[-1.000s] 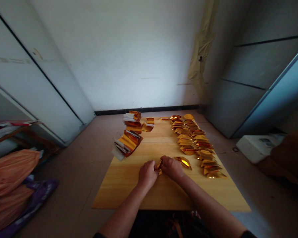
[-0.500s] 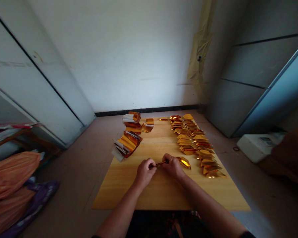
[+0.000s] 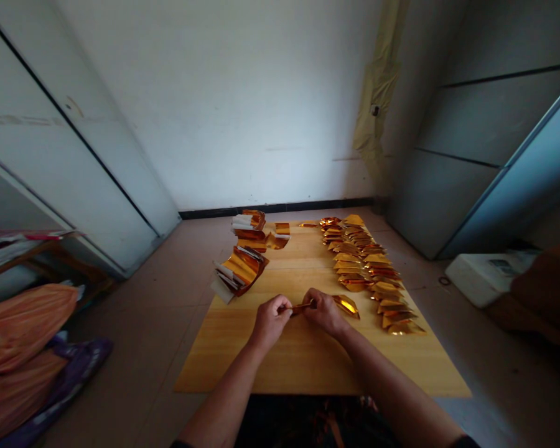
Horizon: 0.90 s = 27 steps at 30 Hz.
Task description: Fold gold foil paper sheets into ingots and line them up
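My left hand (image 3: 271,317) and my right hand (image 3: 324,311) pinch a narrow folded piece of gold foil paper (image 3: 299,307) between them, one at each end. Most of the piece is hidden by my fingers. Just right of my right hand a shiny folded gold paper shape (image 3: 346,305) lies on the board. Further right, folded gold paper shapes (image 3: 352,264) stand in overlapping rows. To the left of the board lies a stack of gold foil sheets (image 3: 242,269) with pale backs, curled and fanned out.
The wooden board (image 3: 228,361) carries all the paper. Behind the near stack are more gold sheets (image 3: 249,223) and a few loose ones (image 3: 280,236). A white box (image 3: 476,277) stands on the floor at right; orange bags (image 3: 25,330) lie at left. A white wall (image 3: 261,106) rises behind.
My left hand has shifted very slightly and its fingers have changed their pinch on the gold paper. My right hand stays nearly in place. The paper piles are unchanged.
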{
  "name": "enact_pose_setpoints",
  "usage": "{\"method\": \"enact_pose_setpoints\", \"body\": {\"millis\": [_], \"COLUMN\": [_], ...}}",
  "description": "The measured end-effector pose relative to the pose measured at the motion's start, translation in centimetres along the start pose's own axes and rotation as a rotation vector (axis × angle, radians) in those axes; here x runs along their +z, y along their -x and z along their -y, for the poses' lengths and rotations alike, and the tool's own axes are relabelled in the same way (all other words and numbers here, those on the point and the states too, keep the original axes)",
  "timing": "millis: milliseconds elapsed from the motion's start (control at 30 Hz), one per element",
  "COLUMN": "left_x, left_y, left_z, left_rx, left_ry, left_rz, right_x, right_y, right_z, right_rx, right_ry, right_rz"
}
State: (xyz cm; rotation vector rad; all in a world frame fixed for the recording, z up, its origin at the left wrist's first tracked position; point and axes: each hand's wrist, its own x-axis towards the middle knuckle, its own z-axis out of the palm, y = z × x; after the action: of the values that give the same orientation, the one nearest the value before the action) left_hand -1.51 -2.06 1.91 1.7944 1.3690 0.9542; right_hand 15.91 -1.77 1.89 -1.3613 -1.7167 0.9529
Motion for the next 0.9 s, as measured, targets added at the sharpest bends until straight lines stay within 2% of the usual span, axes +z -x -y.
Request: {"method": "enact_pose_setpoints", "body": {"millis": [133, 267, 333, 400, 500, 567, 633, 767, 900], "left_x": [0.5, 0.6, 0.3, -0.1, -0.5, -0.5, -0.3, -0.1, -0.7], "left_y": [-0.5, -1.3, -1.6, -1.9, -1.8, -1.4, -0.7, 0.9, 1.7], "left_z": [1.1, 2.3, 2.4, 2.3, 2.0, 1.9, 2.0, 2.2, 2.6], "left_rx": [-0.046, -0.061, -0.049, 0.019, 0.249, 0.390, 0.467, 0.522, 0.513], "left_ry": [0.050, 0.082, 0.033, -0.053, -0.261, -0.414, -0.537, -0.640, -0.582], "left_rz": [0.034, 0.049, 0.045, 0.026, -0.024, -0.046, -0.035, 0.027, 0.039], "right_x": [0.0, 0.4, 0.7, 0.9, 1.3, 1.3, 1.2, 0.5, 0.0], "right_y": [-0.2, -0.9, -1.2, -1.4, -1.2, -0.9, -0.5, 0.5, 1.2], "right_z": [0.7, 0.5, 0.1, -0.2, -0.8, -1.2, -1.5, -1.7, -1.2], "right_rx": [0.063, 0.133, 0.071, -0.082, -0.331, -0.440, -0.513, -0.525, -0.419], "right_ry": [0.055, 0.058, 0.088, 0.156, 0.359, 0.519, 0.651, 0.760, 0.738], "right_rz": [0.108, 0.112, 0.082, 0.018, -0.060, -0.026, 0.054, 0.140, 0.134]}}
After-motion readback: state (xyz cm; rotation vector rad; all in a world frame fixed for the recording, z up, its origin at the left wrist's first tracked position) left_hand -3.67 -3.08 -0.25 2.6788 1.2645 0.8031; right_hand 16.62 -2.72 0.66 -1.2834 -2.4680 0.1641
